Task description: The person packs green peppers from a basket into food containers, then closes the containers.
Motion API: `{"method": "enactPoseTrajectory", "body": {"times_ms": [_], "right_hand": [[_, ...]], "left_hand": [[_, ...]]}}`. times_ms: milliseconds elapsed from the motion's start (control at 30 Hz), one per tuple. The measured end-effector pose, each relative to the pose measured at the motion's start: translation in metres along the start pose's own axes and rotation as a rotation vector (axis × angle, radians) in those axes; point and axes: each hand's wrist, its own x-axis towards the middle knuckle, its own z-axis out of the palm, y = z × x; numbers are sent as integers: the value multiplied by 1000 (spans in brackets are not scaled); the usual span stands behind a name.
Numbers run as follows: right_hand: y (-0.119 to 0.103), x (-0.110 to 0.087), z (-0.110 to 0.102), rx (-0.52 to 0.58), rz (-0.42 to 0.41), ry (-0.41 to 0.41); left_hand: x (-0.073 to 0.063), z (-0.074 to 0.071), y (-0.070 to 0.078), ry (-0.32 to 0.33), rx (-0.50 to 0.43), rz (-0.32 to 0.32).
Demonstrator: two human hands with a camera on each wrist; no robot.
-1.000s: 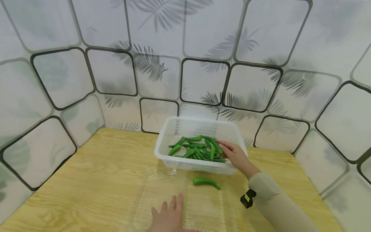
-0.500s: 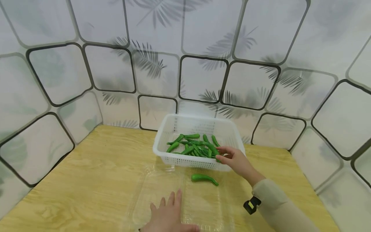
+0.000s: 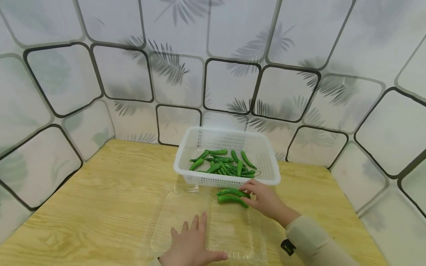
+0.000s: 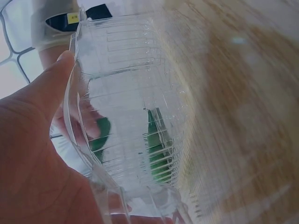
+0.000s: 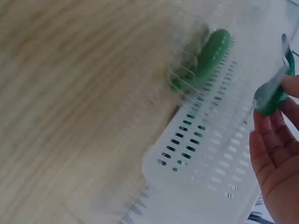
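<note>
My right hand (image 3: 266, 199) pinches a green chili pepper (image 3: 229, 191) at its right end, over the far part of the clear plastic clamshell box (image 3: 229, 236). Another green chili pepper (image 4: 159, 151) lies inside the box, seen through the clear wall in the left wrist view. In the head view the two peppers overlap, side by side. My left hand (image 3: 188, 245) rests on the box near its middle ridge, fingers straight and spread. Its thumb (image 4: 58, 74) lies along the box's rim in the left wrist view.
Behind the box stands a white perforated plastic basket (image 3: 199, 178) with several green chili peppers (image 3: 221, 160) in it. A patterned cloth (image 3: 179, 74) rises at the back and sides of the wooden table (image 3: 100, 199).
My right hand has brought a pepper out of the basket, over its front rim, toward me and above the box. The left hand has stayed on the box, its thumb now showing more.
</note>
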Motion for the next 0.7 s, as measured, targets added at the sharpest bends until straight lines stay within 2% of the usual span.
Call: {"method": "enactPoseTrajectory", "body": {"times_ms": [333,467,700], "right_hand": [[-4,-4,22,-313,-28,-77],[-6,-4,26,-365,-24,-84],[-7,-2,30,-424,-42,-72]], "left_hand": [[0,-2,1,-31,-12,0],[0,-4,2,-61,-46,-9],[0,-7,2,-57,-41,-8]]}}
